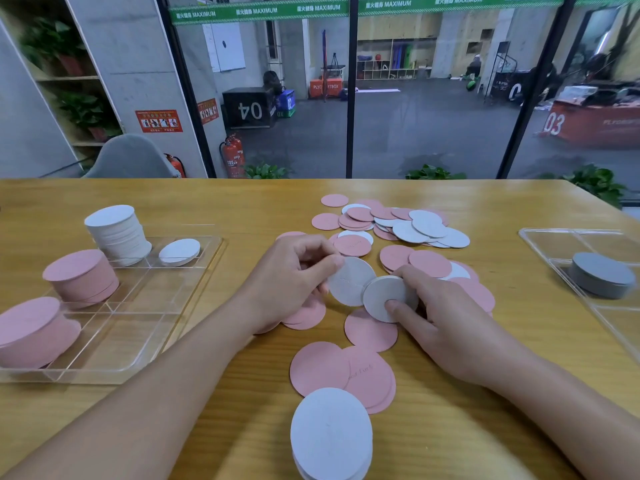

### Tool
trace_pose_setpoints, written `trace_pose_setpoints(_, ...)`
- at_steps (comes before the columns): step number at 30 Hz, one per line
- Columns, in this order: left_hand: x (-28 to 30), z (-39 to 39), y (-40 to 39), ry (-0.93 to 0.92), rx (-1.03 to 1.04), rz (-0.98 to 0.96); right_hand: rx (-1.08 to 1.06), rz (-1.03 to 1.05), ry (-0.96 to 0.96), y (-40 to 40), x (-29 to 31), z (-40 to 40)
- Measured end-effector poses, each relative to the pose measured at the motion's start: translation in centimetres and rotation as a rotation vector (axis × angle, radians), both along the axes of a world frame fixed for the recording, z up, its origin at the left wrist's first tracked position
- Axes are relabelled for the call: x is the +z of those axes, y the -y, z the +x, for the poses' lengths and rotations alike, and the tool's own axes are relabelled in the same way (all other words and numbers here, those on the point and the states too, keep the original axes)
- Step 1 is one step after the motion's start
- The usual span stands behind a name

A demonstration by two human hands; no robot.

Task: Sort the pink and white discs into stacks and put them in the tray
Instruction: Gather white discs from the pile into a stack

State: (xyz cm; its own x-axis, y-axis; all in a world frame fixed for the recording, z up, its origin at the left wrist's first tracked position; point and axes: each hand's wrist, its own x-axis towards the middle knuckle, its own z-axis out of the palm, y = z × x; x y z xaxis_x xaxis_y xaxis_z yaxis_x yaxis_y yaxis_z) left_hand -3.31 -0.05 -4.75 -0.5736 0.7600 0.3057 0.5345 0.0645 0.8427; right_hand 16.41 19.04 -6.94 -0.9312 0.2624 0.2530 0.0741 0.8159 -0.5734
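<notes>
A short white stack (pixel 331 436) sits nearest on the wooden table (pixel 485 393). The left hand (pixel 291 275) pinches a white disc (pixel 348 284); the right hand (pixel 446 317) grips another (pixel 384 297). The tray (pixel 145 306) lies left, with windows beyond.

"MAXIMUM" is printed repeatedly in white, after Chinese characters too small to be made out, along the green banner strip (pixel 263 11) across the top of the glass wall. "04" is painted in white on the black plyo box (pixel 247 107) (seen upside down). "03" is carried in white on the long red-orange box (pixel 595 124) at the right. "PLYO" and "BOX" can be read on the small orange box (pixel 325 87) farther back. The red warning sign (pixel 159 121) on the grey concrete pillar bears Chinese text and pictograms, illegible.
</notes>
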Motion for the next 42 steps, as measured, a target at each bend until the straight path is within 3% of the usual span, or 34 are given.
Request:
trace_pose_setpoints(8,-0.9,2.3,-1.1,0.022,-0.231,-0.020,0.044,0.014,-0.017,0.3,-0.1,0.0)
trace_pose_setpoints(13,-1.2,1.1,-1.8,-0.186,-0.002,-0.021,0.049,-0.007,-0.021,-0.1,-0.3,-0.2)
trace_pose_setpoints(17,-1.8,-1.2,-3.9,-0.366,0.051,-0.197,0.057,-0.009,-0.012,-0.1,-0.4,-0.3)
trace_pose_setpoints(22,-2.0,-2.7,-6.7,-0.577,0.015,-0.557,0.072,-0.028,-0.020,-0.3,-0.3,-0.2)
trace_pose_setpoints(25,-1.8,-2.8,-6.7,-0.572,-0.042,-0.593,0.084,-0.035,-0.032,-0.5,-0.3,-0.1)
trace_pose_setpoints(33,-1.6,-1.0,-1.5,-0.430,-0.026,-0.442,0.088,-0.027,-0.031,-0.4,-0.3,-0.1)
trace_pose_setpoints(42,-0.9,-0.1,-0.5,-0.300,0.259,-0.315,0.085,-0.022,-0.013,-0.5,-0.3,-0.2)
